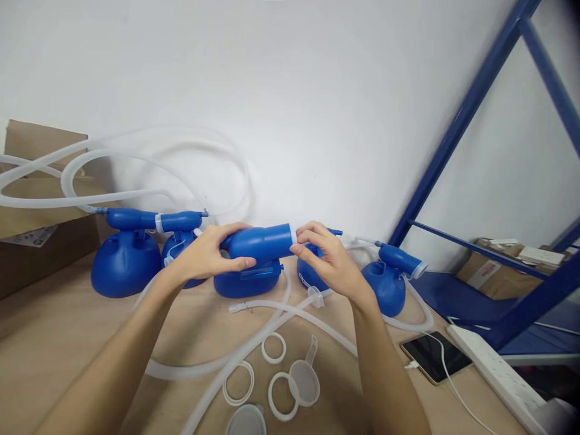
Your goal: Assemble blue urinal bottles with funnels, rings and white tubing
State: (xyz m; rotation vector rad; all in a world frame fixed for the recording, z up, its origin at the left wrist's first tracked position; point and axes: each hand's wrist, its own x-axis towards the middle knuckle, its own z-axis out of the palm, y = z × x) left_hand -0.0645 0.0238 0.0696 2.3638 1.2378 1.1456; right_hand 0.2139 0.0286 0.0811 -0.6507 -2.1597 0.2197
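Note:
My left hand (206, 257) is closed around the wide neck of a blue plastic urinal bottle (263, 241), thumb in front and fingers behind. The neck's mouth points right, its body resting on the table below. At that mouth my right hand (326, 257) pinches a white ring (293, 234), partly hidden by the fingertips. Another blue bottle (312, 272) stands behind my right hand. On the table between my forearms lie loose white rings (273, 348), a translucent cap with a strap (304, 383) and a round translucent lid (247, 421).
More blue bottles (125, 266) stand left, and one bottle (385, 290) stands right. Translucent hoses (203, 368) cross the table and loop at the wall. Cardboard boxes (40, 254) are left; a phone (435, 356), power strip (498, 374) and blue rack (457, 127) are right.

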